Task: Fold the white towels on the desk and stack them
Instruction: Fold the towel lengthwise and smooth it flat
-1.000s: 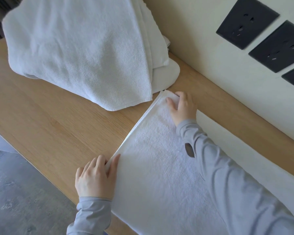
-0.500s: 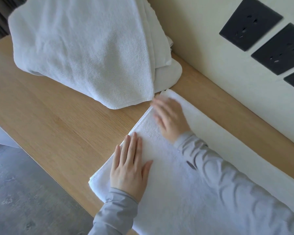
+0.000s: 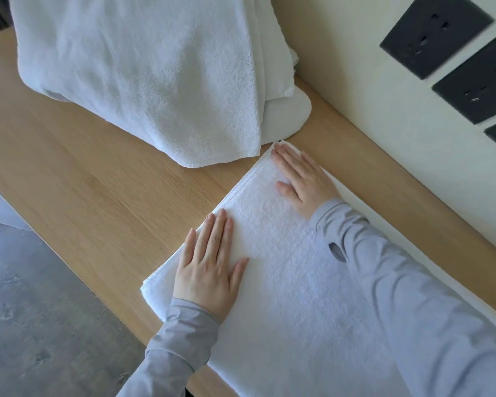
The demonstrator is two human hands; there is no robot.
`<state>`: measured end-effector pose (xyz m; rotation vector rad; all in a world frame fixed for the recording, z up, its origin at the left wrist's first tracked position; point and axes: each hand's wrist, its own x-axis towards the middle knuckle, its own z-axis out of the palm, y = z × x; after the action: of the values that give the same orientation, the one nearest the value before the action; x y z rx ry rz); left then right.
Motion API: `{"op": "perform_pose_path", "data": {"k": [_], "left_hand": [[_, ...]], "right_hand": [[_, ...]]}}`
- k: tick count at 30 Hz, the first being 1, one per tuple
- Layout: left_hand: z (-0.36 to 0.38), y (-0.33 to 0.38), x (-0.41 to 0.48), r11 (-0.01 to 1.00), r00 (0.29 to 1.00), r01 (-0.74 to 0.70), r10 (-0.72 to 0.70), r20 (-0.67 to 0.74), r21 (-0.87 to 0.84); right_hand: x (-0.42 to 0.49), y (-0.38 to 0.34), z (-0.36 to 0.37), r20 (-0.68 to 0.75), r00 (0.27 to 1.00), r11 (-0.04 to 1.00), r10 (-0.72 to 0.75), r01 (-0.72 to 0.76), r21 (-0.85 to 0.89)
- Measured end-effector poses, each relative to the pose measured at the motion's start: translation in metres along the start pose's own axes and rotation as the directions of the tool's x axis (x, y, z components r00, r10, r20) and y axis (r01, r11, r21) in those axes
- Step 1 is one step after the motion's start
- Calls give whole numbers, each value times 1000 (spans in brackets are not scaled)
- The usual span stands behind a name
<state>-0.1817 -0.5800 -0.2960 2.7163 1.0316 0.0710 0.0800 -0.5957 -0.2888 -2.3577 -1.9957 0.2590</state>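
Nubby white terry-cloth towel [image 3: 284,253] on matt, smooth wood-grain desk [image 3: 98,196].

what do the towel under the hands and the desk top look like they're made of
Towel: looks like white cotton terry, matte, with a nubby looped pile and a stitched hem.
Desk: pale wood or wood-look laminate, smooth satin finish, straight grain lines; cannot tell which.

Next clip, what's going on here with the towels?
A person is folding a white towel on a wooden desk. Both hands lie flat on it, pressing it smooth: the left hand near the desk's front edge, the right hand at the towel's far corner. A pile of more white towels sits just beyond.
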Motion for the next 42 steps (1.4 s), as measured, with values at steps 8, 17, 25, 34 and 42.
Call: {"op": "perform_pose_path", "data": {"k": [8, 17, 25, 34, 42], "left_hand": [[-7, -8, -17, 997, 996, 60, -63, -60, -44], [-7, -15, -27, 988, 989, 148, -149, -23, -41], [-2, -17, -29, 985, 985, 172, -173, -23, -28], [1, -18, -28, 985, 984, 174, -174, -23, -16], [-5, -9, -31, 985, 984, 166, -168, -62, -39]], "right_hand": [[-1, -6, -1, 19, 999, 998, 39, -38, -48], [-87, -137, 17, -85, 972, 963, -218, 229, 145], [-132, -53, 23, 8, 993, 993, -117, 117, -8], [-126, 52, 14, -14, 944, 945, 328, -328, 6], [-172, -72, 12, -113, 982, 987, 148, -140, 76]]}}
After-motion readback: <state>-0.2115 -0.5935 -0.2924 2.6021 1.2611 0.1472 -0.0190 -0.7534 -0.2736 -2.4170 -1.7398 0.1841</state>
